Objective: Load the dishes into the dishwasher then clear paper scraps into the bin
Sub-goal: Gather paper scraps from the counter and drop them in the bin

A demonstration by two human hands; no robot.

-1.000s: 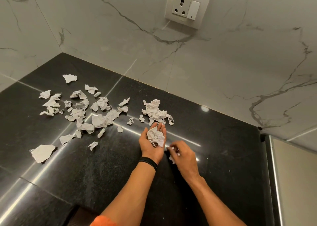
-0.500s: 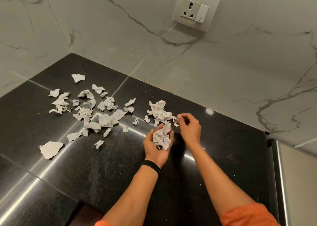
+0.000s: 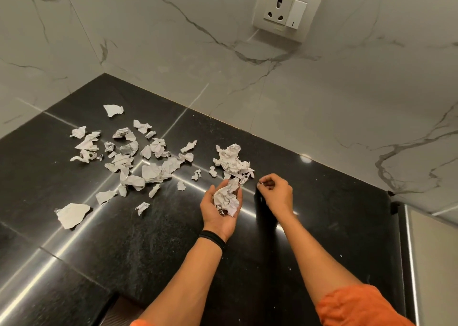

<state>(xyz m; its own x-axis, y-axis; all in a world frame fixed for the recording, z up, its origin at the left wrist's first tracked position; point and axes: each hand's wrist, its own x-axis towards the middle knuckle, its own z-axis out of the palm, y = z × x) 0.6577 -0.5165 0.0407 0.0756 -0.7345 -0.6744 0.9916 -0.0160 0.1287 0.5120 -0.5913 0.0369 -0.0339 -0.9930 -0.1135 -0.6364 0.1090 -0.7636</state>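
Scraps point(image 3: 225, 198) fill cupped left hand point(image 3: 218, 218); right hand point(image 3: 277, 194) pinches tiny scrap point(image 3: 260, 182).

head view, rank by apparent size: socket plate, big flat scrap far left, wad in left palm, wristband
1. beige wall socket plate
2. flat white torn paper scrap, crumpled white paper wad: alike
3. black wristband

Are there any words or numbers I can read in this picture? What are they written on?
No real words can be read here.
On the switch: one short dark line, like "I"; a mark, not a word.
On the socket plate: a tiny brand mark below the socket, too small to read.
On the paper scraps: faint dark print or scribbles, too blurred to read.
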